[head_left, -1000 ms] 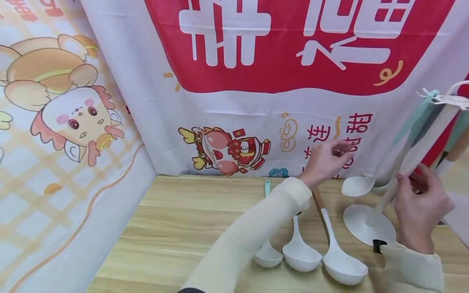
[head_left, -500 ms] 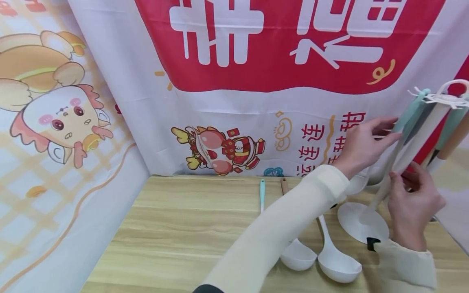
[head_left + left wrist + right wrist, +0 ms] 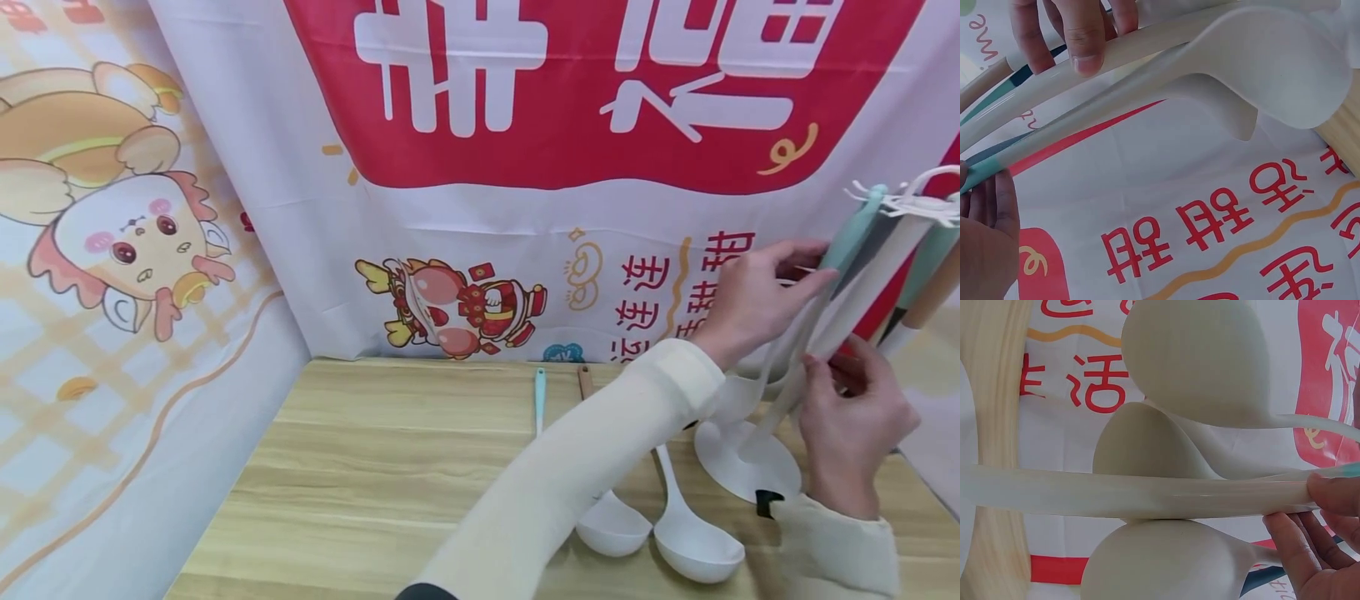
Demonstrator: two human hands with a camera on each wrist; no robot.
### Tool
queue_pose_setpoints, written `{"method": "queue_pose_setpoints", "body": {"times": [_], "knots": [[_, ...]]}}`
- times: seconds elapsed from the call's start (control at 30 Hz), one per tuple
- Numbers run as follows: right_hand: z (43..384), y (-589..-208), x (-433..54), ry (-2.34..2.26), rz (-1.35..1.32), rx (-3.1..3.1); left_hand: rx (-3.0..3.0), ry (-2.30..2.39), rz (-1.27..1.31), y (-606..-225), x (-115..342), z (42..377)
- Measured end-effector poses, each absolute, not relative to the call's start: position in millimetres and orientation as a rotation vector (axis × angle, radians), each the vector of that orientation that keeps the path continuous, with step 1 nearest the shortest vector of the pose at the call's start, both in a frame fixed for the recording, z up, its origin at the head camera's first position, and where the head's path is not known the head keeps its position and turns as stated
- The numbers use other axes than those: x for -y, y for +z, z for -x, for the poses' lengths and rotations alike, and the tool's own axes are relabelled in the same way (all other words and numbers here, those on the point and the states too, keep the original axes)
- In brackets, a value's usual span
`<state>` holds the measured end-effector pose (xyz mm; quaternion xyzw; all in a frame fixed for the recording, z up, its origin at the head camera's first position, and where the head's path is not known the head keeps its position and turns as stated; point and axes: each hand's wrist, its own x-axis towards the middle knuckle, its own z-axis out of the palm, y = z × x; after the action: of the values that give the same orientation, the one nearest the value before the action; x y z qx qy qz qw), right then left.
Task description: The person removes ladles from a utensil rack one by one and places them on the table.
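Observation:
My left hand (image 3: 761,304) pinches the mint-green handle (image 3: 855,229) of a white ladle (image 3: 1279,69) hanging on the utensil stand. Its bowl (image 3: 735,400) hangs low, close over the stand's round white base (image 3: 746,458). My right hand (image 3: 855,417) grips the stand's white pole (image 3: 1147,494), thumb on one side and fingers on the other. Other utensils hang around the pole; grey, red, mint and brown handles show near the top hooks (image 3: 918,204). In the right wrist view, a white utensil head (image 3: 1166,559) hangs on the other side of the pole.
On the wooden table (image 3: 360,467) lie two white ladles, a left one (image 3: 615,529) and a right one (image 3: 701,550), bowls toward me. A mint handle (image 3: 540,392) and a brown handle (image 3: 586,379) point toward the printed cloth backdrop (image 3: 450,225). My left sleeve covers part of them.
My left hand has moved right, from in front of the backdrop to the hanging ladle's mint-green handle, and has taken hold of it. My right hand has stayed on the pole.

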<state>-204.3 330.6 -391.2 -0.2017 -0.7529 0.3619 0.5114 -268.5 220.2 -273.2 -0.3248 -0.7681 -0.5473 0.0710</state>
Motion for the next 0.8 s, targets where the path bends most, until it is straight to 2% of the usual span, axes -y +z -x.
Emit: {"method": "queue_pose_setpoints", "body": {"times": [0.8], "knots": [[207, -392, -334, 0.961, 0.461, 1.751, 2.317, -1.66, 0.949, -271, -217, 254]]}}
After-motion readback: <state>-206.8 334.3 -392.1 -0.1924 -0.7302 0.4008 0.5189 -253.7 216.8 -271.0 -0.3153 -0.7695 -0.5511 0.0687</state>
